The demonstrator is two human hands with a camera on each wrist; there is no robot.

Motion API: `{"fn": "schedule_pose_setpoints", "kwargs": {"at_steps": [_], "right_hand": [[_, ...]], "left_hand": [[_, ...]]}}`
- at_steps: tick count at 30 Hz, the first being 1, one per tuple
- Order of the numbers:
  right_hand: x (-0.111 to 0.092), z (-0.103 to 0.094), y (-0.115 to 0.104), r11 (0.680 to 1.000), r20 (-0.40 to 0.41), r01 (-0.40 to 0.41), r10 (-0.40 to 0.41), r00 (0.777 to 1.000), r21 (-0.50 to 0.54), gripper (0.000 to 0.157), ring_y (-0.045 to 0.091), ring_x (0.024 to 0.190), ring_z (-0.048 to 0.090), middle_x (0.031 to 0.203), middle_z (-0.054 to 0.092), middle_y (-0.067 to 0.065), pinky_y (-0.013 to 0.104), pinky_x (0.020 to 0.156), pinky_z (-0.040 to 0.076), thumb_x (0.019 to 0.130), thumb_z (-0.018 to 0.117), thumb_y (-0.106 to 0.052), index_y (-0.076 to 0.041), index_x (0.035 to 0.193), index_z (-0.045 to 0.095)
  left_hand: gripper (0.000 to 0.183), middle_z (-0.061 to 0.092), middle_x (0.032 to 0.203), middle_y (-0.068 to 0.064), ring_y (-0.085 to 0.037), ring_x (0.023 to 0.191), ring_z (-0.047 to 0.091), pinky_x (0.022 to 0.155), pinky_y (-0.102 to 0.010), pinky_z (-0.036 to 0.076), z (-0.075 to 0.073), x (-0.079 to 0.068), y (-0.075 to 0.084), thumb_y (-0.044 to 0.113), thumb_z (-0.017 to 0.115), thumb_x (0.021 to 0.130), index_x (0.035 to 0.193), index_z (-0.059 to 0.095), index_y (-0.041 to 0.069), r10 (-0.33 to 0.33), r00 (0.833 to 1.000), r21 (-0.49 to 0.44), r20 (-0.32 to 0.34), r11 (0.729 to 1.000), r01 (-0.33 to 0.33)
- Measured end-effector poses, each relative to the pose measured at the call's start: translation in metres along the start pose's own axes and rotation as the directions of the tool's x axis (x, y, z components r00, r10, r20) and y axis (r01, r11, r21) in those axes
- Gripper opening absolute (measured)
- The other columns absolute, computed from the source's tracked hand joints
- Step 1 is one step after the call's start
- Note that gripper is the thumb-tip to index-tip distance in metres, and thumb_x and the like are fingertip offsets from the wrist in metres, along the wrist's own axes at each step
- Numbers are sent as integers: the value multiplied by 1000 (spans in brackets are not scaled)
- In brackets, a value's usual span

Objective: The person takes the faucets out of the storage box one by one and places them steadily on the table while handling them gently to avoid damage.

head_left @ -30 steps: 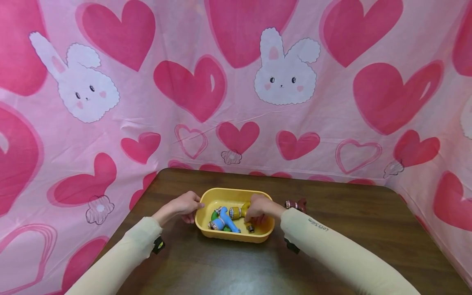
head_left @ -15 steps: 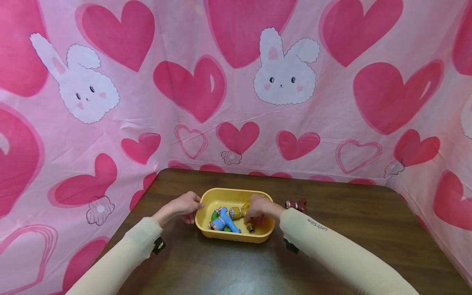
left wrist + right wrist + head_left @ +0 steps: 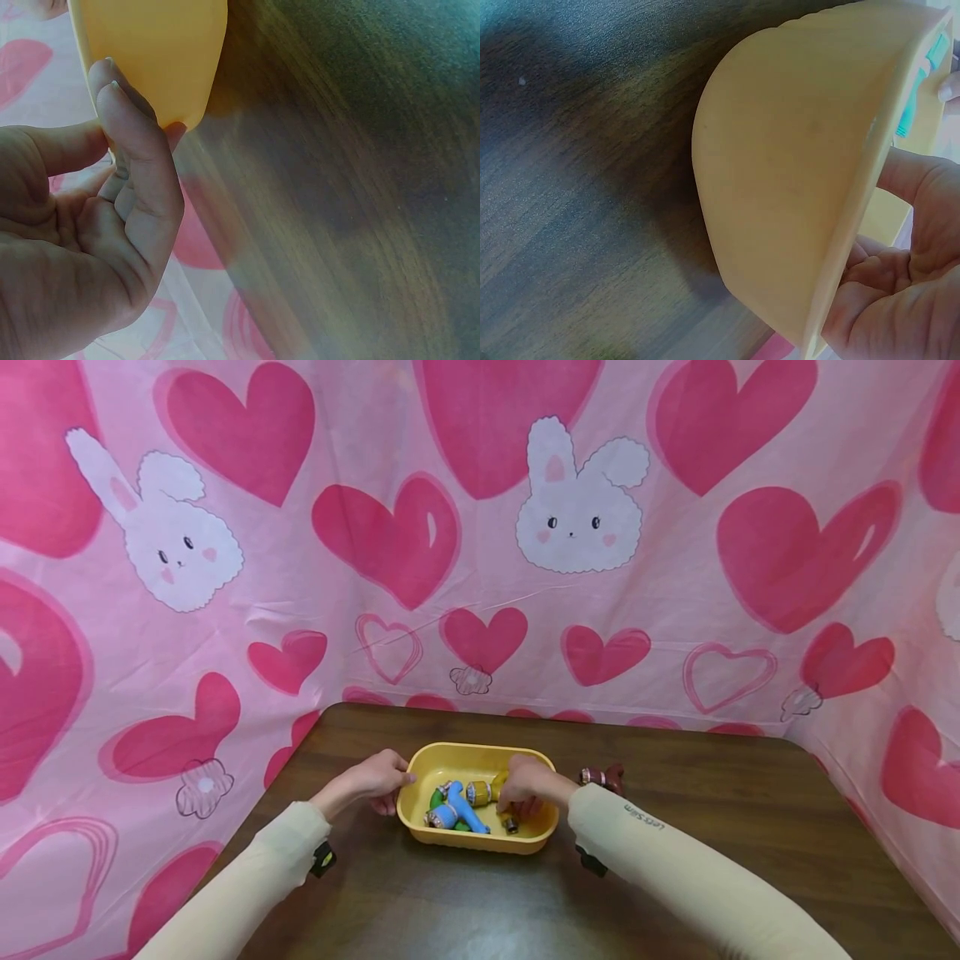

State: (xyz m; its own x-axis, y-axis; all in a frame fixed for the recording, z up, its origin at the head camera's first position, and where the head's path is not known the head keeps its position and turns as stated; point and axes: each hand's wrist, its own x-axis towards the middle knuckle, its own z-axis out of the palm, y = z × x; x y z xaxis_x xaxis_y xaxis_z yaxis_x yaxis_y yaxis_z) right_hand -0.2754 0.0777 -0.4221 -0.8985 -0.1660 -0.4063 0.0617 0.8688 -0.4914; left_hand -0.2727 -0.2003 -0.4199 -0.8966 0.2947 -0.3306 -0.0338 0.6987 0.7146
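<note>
In the head view a yellow plastic tub stands on the table. My left hand pinches its left rim; the left wrist view has thumb and fingers on either side of the tub's edge. Over the right rim my right hand reaches inside, its fingers curled downward. Beside those fingers lie a yellow piece with a ribbed, barrel-like end and a small dark cylinder. I cannot tell whether the right fingers grip something. To the left, a blue branched piece with a banded end lies over a green piece.
A dark red-brown piece with a banded end lies on the brown wooden table, right of the tub and close behind the right sleeve. A pink cloth with hearts and rabbits hangs behind the table.
</note>
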Motion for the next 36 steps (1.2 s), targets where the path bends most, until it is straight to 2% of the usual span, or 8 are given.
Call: {"fn": "schedule_pose_setpoints", "kwargs": {"at_steps": [19, 36], "right_hand": [[2, 0, 1, 1000, 12, -16, 16, 1000, 9, 33, 22, 60, 71, 77, 68, 14, 33, 56, 61, 82, 91, -15, -1, 86, 62], [2, -6, 6, 999, 13, 1, -1, 1000, 45, 28, 21, 56, 70, 71, 70, 12, 31, 55, 61, 80, 92, -14, 0, 80, 68]], "left_hand": [[20, 60, 61, -10, -14, 45, 58, 47, -29, 56, 0, 0, -1, 10, 59, 107, 111, 72, -5, 0, 1000, -1, 0, 1000, 0], [20, 60, 60, -9, -13, 44, 57, 45, -26, 54, 1, -3, 2, 9, 58, 108, 111, 72, -6, -1, 1000, 6, -15, 1000, 1]]}}
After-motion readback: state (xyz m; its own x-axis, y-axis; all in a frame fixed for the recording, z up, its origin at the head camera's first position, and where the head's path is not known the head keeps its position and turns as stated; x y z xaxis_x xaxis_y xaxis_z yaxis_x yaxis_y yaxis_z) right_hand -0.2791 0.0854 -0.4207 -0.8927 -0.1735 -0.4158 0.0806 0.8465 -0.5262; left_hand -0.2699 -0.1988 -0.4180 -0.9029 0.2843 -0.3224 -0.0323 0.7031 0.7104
